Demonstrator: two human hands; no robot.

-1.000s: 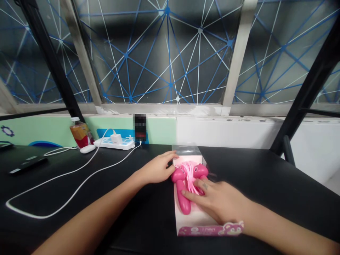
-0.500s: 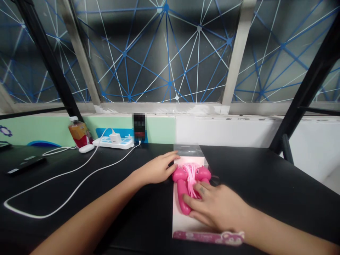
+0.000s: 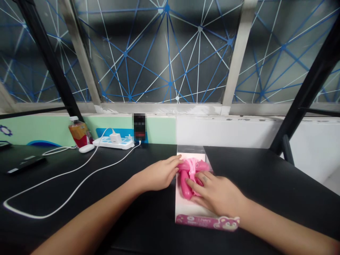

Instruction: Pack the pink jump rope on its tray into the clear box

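Loosely, open right-hand fingers (image 3: 198,185) cover the pink jump rope (image 3: 185,184), left fingers (image 3: 174,165) touching its box (image 3: 188,209).

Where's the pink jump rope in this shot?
In the head view, the pink plastic-handled jump rope lies in a clear-topped white box on the black table, right of centre, under the right hand, with the left hand at the box's left side.

jump rope (image 3: 184,184) in plastic box (image 3: 186,209) on desk (image 3: 265,184) | power strip (image 3: 113,143) back left | bottle (image 3: 78,134) beside it
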